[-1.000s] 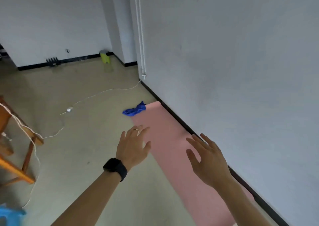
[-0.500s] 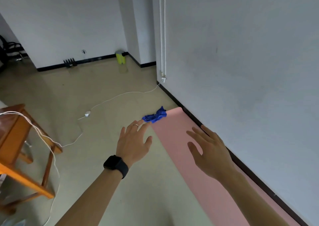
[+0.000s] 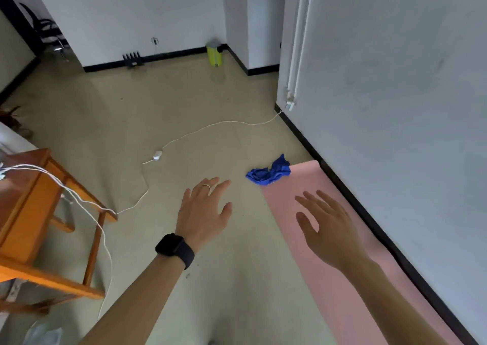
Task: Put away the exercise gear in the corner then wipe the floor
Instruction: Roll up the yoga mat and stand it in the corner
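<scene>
Here, in the head view, a pink exercise mat (image 3: 340, 300) lies unrolled and flat on the pale floor (image 3: 184, 107). Its long right edge runs just beside the black skirting of the grey wall (image 3: 395, 107). A crumpled blue cloth (image 3: 268, 173) sits at the mat's far left corner, partly on the mat and partly on the floor.

The left hand (image 3: 204, 213) hovers palm down above the bare floor just left of the mat, its fingers (image 3: 221, 185) spread and holding nothing. It wears a ring (image 3: 206, 185), with a black watch (image 3: 174, 249) at the wrist. The right hand (image 3: 326, 228) hangs above the mat, fingers (image 3: 313, 199) loosely spread and also empty.

On the left stands an orange wooden surface (image 3: 23, 199) with white wires draped over it. A white cable (image 3: 210, 127) snakes across the floor to the wall. A yellow-green bin (image 3: 214, 54) stands in the far corner.
</scene>
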Action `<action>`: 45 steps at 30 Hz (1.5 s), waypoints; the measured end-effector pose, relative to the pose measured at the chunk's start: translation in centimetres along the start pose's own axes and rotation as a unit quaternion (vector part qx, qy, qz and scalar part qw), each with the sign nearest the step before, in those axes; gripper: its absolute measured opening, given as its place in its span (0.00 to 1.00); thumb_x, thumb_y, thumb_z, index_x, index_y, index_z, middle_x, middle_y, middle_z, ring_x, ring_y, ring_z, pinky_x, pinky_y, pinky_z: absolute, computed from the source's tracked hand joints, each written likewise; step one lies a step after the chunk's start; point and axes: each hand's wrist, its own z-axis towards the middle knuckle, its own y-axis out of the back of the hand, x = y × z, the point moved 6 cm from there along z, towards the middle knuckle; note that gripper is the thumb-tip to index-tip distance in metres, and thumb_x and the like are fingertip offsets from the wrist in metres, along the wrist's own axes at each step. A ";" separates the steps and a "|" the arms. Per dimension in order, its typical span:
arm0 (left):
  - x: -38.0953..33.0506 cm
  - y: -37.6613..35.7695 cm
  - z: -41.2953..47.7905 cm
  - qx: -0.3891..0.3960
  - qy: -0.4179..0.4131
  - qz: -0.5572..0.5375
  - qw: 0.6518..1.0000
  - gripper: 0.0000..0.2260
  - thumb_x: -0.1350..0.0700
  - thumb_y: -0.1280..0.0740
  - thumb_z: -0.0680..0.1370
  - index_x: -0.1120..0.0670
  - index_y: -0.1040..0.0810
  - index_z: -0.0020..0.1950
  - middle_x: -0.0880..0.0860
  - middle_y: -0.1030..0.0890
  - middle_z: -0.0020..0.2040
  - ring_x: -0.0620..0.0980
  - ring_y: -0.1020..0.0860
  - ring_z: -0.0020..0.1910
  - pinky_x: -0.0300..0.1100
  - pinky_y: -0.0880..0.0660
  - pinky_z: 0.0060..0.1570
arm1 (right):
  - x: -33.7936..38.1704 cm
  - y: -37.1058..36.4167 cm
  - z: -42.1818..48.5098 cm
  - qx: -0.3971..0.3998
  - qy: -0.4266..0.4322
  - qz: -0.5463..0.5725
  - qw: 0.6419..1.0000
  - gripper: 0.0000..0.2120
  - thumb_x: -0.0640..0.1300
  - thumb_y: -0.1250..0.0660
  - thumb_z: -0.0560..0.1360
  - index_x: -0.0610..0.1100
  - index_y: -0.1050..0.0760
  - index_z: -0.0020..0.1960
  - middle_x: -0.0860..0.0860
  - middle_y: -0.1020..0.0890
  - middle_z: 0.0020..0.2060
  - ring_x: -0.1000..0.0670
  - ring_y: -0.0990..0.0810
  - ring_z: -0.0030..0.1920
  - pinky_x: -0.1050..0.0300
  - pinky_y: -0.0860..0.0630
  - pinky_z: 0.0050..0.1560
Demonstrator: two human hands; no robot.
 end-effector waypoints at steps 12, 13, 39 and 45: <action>5.0 -10.7 25.6 0.150 -0.103 0.000 0.983 0.25 0.46 0.42 0.81 0.44 0.41 0.78 0.50 0.38 0.78 0.49 0.44 0.78 0.53 0.44 0.74 | -4.2 -10.8 19.0 0.043 -0.142 -0.020 0.989 0.21 0.58 0.44 0.82 0.59 0.31 0.74 0.59 0.30 0.73 0.51 0.40 0.77 0.49 0.40 0.76; 4.6 -11.4 27.3 0.159 -0.115 -0.001 0.980 0.25 0.46 0.42 0.81 0.44 0.41 0.78 0.50 0.37 0.78 0.49 0.43 0.78 0.53 0.43 0.73 | -4.8 -11.3 20.0 0.048 -0.151 -0.028 0.987 0.21 0.59 0.45 0.82 0.59 0.32 0.74 0.59 0.31 0.74 0.51 0.40 0.77 0.49 0.40 0.76; -3.5 -55.6 70.7 0.417 -0.238 0.032 0.877 0.24 0.48 0.41 0.82 0.47 0.40 0.77 0.52 0.38 0.78 0.50 0.39 0.76 0.50 0.39 0.73 | -40.0 -41.9 52.5 0.198 -0.397 0.064 0.894 0.24 0.58 0.48 0.83 0.59 0.42 0.78 0.60 0.37 0.77 0.53 0.44 0.78 0.56 0.42 0.76; -1.7 -77.8 74.9 0.474 -0.260 0.024 0.841 0.25 0.50 0.41 0.82 0.50 0.40 0.78 0.54 0.38 0.78 0.55 0.39 0.76 0.50 0.39 0.73 | -51.4 -57.5 54.0 0.207 -0.452 0.055 0.866 0.24 0.56 0.48 0.84 0.56 0.42 0.79 0.56 0.36 0.77 0.51 0.42 0.78 0.50 0.37 0.75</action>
